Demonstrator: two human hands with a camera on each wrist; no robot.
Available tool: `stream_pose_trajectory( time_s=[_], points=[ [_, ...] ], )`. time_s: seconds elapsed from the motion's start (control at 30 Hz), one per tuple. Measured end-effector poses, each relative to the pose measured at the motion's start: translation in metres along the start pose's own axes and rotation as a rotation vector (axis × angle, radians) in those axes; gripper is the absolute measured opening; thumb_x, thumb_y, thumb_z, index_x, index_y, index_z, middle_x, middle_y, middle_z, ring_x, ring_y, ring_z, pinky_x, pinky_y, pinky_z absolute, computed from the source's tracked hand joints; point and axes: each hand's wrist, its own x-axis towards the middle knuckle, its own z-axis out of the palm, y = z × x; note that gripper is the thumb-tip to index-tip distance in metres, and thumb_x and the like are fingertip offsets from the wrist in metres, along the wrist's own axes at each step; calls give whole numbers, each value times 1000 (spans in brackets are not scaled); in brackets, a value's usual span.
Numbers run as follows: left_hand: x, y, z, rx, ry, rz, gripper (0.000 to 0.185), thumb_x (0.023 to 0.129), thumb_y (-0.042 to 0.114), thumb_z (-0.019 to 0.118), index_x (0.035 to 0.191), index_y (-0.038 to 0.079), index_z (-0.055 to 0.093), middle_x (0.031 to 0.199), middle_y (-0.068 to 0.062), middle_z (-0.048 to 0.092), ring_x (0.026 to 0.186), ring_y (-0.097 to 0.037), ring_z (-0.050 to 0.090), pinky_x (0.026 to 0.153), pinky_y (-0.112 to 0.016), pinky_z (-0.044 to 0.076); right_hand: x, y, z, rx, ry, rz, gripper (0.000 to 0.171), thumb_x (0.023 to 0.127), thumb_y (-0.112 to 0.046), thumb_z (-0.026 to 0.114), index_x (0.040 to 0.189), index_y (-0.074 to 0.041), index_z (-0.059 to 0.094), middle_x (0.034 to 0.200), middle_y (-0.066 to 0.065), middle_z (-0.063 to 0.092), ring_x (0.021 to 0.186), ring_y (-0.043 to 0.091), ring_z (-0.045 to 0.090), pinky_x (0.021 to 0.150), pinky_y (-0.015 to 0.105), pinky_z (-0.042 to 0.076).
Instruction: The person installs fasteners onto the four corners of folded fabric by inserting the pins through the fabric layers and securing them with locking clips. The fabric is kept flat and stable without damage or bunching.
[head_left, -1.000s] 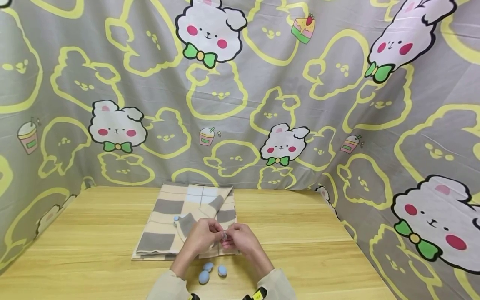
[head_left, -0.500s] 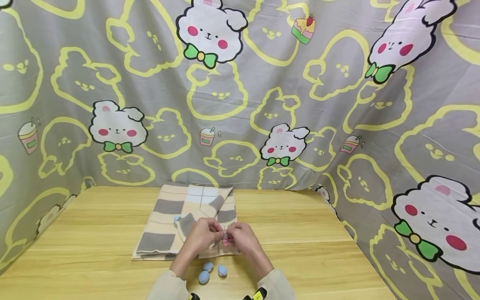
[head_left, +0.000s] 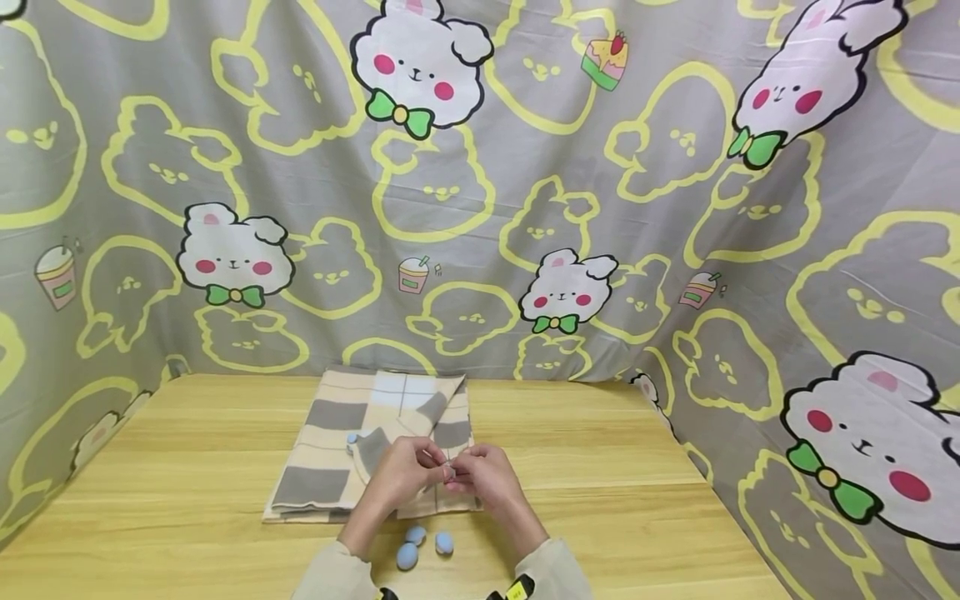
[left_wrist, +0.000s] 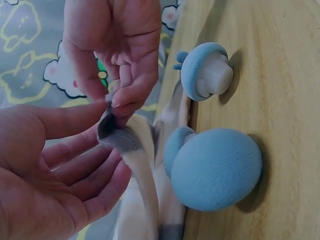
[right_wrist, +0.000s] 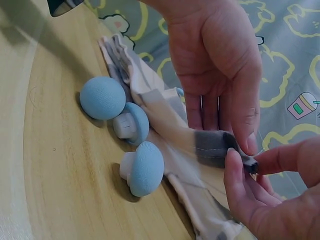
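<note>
A checked fleece blanket (head_left: 318,446) in beige, grey and white lies folded on the table. My left hand (head_left: 408,467) and right hand (head_left: 487,479) meet over its near right part. Between thumb and fingers, both pinch a grey corner (right_wrist: 212,147) of the blanket, lifted off the table; the tip looks folded over. On the near side sit a round blue mushroom-shaped clip (head_left: 407,556), a second blue clip (head_left: 416,535) touching it and a third clip (head_left: 444,543) to the right, its white stem (left_wrist: 217,77) showing. Another blue clip (head_left: 352,437) is at the blanket's other turned-up corner.
The wooden table (head_left: 600,500) extends to both sides of the blanket. A grey curtain (head_left: 465,167) with rabbit prints hangs behind it and along both sides. Dark bands (head_left: 517,587) circle my wrists.
My fingers have shifted slightly on the grey corner, the left thumb now lying over its tip. The blanket and the loose clips have stayed in place.
</note>
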Motion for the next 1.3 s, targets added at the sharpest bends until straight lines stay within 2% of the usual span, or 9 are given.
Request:
stream_pose_trajectory(
  time_s=[0.13, 0.27, 0.47, 0.63, 0.83, 1.0, 1.3],
  points=[
    [-3, 2, -4, 12, -48, -13, 19, 79, 8, 85, 89, 4, 70, 80, -7, 74, 73, -12, 67, 64, -29, 52, 0, 1, 1, 3, 16, 0, 10, 87, 3, 57, 95, 9, 58, 71, 5, 68, 62, 9, 67, 63, 22, 58],
    [-8, 8, -14, 51, -96, -30, 19, 79, 6, 84, 87, 3, 67, 79, -6, 70, 70, -14, 63, 62, -29, 50, 0, 2, 0, 9, 26, 4, 11, 90, 2, 58, 98, 9, 57, 77, 8, 66, 63, 10, 67, 64, 22, 59],
    [-15, 14, -29, 215, -143, -57, 22, 79, 10, 83, 73, 7, 62, 65, 0, 57, 58, -13, 51, 54, -27, 41, 0, 1, -1, 1, 15, 6, 15, 93, -1, 57, 102, 12, 59, 82, 11, 68, 67, 11, 67, 67, 22, 59],
    [-21, 15, -32, 232, -277, -97, 24, 81, 10, 82, 70, 8, 61, 56, -3, 59, 49, -12, 54, 48, -25, 44, 0, 1, -2, 3, 5, 6, 18, 94, -2, 59, 103, 14, 61, 83, 9, 68, 69, 10, 67, 67, 22, 58],
    [-25, 19, -28, 250, -403, -179, 22, 80, 8, 81, 72, 6, 61, 63, -10, 66, 53, -17, 62, 51, -31, 53, 0, 2, -4, 10, -9, 7, 19, 94, -3, 60, 104, 14, 62, 83, 8, 67, 71, 11, 68, 69, 22, 59],
    [-27, 21, -23, 315, -426, -215, 23, 78, 7, 83, 70, 7, 62, 63, -9, 65, 53, -17, 62, 53, -32, 56, 1, 2, -4, 24, -18, 9, 17, 94, -2, 60, 102, 12, 63, 82, 8, 67, 71, 12, 69, 69, 23, 59],
    [-28, 20, -17, 405, -388, -213, 26, 74, 7, 86, 66, 9, 61, 58, -9, 63, 50, -18, 61, 50, -32, 55, 1, 2, -3, 8, -28, 5, 20, 95, -3, 60, 104, 14, 63, 84, 9, 69, 72, 11, 68, 70, 23, 59]
  ],
)
